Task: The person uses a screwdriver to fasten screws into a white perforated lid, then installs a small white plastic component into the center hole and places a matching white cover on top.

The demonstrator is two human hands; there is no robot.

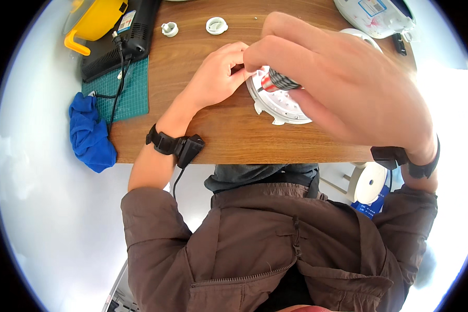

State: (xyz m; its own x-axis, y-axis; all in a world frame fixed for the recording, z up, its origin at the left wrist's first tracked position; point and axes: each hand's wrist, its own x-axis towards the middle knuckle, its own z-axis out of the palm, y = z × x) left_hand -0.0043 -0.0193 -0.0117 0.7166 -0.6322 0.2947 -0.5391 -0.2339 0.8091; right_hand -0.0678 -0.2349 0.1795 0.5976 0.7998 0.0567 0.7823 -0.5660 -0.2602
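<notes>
A white round plastic part point(284, 113) lies on the wooden table, with small tabs along its near rim and holes over its face. My right hand point(343, 78) is above it, closed around a screwdriver point(283, 81) with a dark ribbed grip and a red collar; the tool leans over the part. At the part's left rim my left hand point(217, 74) has its fingers curled and thumb drawn in. Its fingertips are covered by my right hand, so what they pinch is hidden. Much of the part's right side is also behind my right hand.
Two small white plastic caps point(217, 26) sit at the back of the table point(192, 136). To the left are a green cutting mat point(136, 93), a black appliance point(140, 36), a yellow handled container point(96, 21), a cord and a blue cloth point(91, 132). A white patterned vessel point(374, 15) stands back right.
</notes>
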